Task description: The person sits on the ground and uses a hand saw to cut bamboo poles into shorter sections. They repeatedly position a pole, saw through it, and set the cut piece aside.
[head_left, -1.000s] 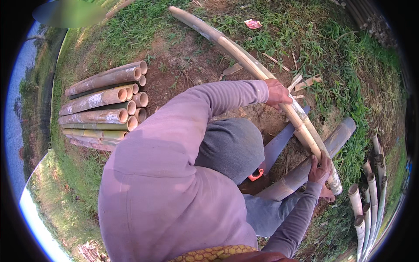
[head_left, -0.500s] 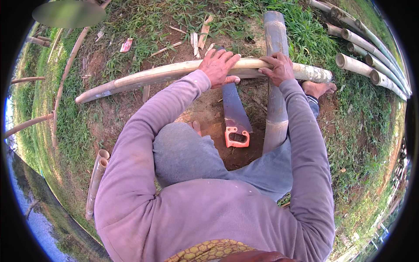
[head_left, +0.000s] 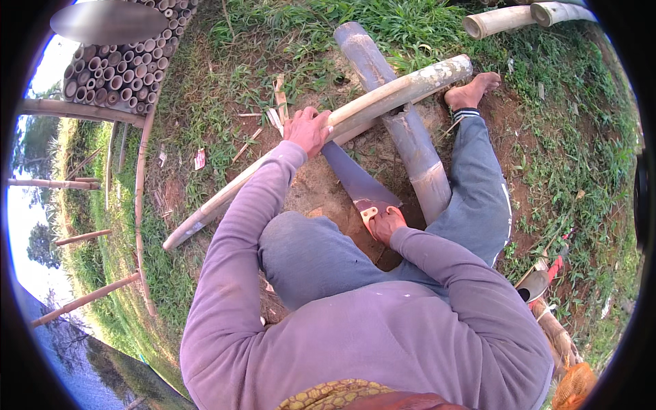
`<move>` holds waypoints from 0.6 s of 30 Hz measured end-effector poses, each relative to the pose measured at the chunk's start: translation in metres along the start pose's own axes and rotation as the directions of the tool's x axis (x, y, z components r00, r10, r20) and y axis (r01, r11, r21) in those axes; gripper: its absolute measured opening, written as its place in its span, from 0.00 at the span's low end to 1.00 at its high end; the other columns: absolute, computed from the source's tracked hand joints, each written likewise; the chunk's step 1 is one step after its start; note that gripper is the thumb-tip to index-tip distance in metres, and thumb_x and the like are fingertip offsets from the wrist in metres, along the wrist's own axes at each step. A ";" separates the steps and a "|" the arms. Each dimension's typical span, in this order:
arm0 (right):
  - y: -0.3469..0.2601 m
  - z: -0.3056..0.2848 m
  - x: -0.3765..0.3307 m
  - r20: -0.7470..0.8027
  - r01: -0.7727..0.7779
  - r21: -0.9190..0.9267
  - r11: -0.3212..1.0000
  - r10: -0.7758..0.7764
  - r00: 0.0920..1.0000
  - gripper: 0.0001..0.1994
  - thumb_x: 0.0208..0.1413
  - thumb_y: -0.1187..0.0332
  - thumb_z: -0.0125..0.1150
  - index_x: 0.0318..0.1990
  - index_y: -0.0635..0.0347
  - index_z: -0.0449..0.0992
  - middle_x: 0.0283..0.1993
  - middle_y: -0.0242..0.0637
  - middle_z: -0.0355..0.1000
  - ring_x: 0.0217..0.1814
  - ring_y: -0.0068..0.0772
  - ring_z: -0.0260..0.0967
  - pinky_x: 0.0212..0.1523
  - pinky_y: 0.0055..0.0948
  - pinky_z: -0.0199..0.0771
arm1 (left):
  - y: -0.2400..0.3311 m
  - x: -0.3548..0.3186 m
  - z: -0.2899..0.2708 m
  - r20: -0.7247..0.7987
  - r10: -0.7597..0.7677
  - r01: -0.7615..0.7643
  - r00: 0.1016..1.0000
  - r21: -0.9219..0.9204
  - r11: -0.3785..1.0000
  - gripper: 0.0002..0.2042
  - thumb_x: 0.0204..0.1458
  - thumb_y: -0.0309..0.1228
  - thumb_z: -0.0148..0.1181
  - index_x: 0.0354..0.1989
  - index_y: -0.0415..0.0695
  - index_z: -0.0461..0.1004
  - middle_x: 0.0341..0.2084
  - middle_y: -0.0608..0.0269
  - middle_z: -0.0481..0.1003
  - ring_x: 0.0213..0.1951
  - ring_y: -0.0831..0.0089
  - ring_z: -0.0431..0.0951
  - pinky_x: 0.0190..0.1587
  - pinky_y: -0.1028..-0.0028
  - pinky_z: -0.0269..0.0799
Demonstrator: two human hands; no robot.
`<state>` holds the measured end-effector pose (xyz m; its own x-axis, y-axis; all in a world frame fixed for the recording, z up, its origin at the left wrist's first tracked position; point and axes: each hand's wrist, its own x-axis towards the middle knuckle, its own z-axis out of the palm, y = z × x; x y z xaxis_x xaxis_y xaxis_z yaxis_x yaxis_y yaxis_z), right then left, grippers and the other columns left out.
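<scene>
Held in the head view by the closed right hand (head_left: 387, 224) is the saw (head_left: 365, 190), its blade (head_left: 352, 171) pointed toward the pole (head_left: 365, 111). The pole is laid slantwise across the log (head_left: 415, 147) and is topped by the left hand (head_left: 307, 130); how far its fingers (head_left: 312, 116) are closed cannot be told.

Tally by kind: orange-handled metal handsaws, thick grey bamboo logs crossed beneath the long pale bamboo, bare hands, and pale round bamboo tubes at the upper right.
Orange-handled metal handsaw: 1
Thick grey bamboo log: 1
Left hand and right hand, both bare: 2
Pale round bamboo tubes: 2
Total: 6
</scene>
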<state>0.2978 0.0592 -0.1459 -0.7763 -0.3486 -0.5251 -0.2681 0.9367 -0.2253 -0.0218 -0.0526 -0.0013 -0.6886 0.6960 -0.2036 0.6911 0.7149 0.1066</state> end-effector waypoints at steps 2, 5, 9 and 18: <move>0.000 -0.035 -0.023 -0.027 0.015 0.025 1.000 -0.014 1.000 0.14 0.69 0.66 0.55 0.57 0.61 0.77 0.57 0.46 0.80 0.61 0.48 0.80 0.65 0.54 0.73 | 0.004 0.006 -0.010 0.055 -0.004 0.003 0.998 0.024 1.000 0.28 0.69 0.46 0.59 0.77 0.62 0.68 0.65 0.53 0.71 0.66 0.50 0.72 0.69 0.48 0.69; 0.005 -0.088 -0.097 -0.220 0.048 0.109 0.993 -0.023 0.975 0.17 0.66 0.64 0.60 0.58 0.59 0.77 0.56 0.45 0.80 0.60 0.50 0.80 0.67 0.53 0.72 | 0.013 0.012 -0.017 0.130 0.023 -0.029 0.991 0.042 0.999 0.32 0.67 0.39 0.60 0.80 0.64 0.62 0.63 0.49 0.70 0.65 0.48 0.73 0.68 0.49 0.70; 0.022 -0.141 -0.208 -0.571 0.035 0.423 0.905 0.236 0.787 0.19 0.53 0.65 0.73 0.52 0.58 0.82 0.51 0.46 0.80 0.55 0.53 0.80 0.60 0.47 0.76 | 0.020 0.032 -0.010 0.155 0.060 -0.066 0.986 0.038 0.997 0.33 0.66 0.35 0.60 0.81 0.64 0.60 0.60 0.42 0.67 0.63 0.42 0.73 0.67 0.49 0.71; 0.051 -0.166 -0.400 -0.483 0.020 0.787 0.617 0.595 0.642 0.12 0.49 0.72 0.75 0.39 0.65 0.80 0.30 0.39 0.68 0.31 0.43 0.71 0.35 0.41 0.69 | 0.040 0.041 0.018 -0.057 -0.041 0.034 0.998 -0.122 0.992 0.28 0.70 0.49 0.56 0.77 0.63 0.68 0.59 0.44 0.68 0.63 0.44 0.70 0.67 0.48 0.67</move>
<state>0.4996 0.2523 0.1889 -0.9337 0.3500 -0.0752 0.2679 0.5442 -0.7950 -0.0183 0.0032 -0.0230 -0.7278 0.6687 -0.1521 0.6352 0.7410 0.2178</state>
